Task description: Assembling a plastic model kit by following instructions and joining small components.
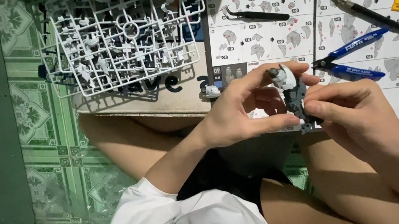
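A small grey and white model piece [293, 96] sits between both hands, above the person's lap and in front of the open instruction booklet [314, 30]. The left hand [242, 110] curls around it with thumb and fingers closed on its top and side, and the right hand [354, 109] pinches its lower part. It looks partly built, and much seems left, for many white parts still sit in the plastic frames [123, 33], with the blue cutters [348, 59] nearby.
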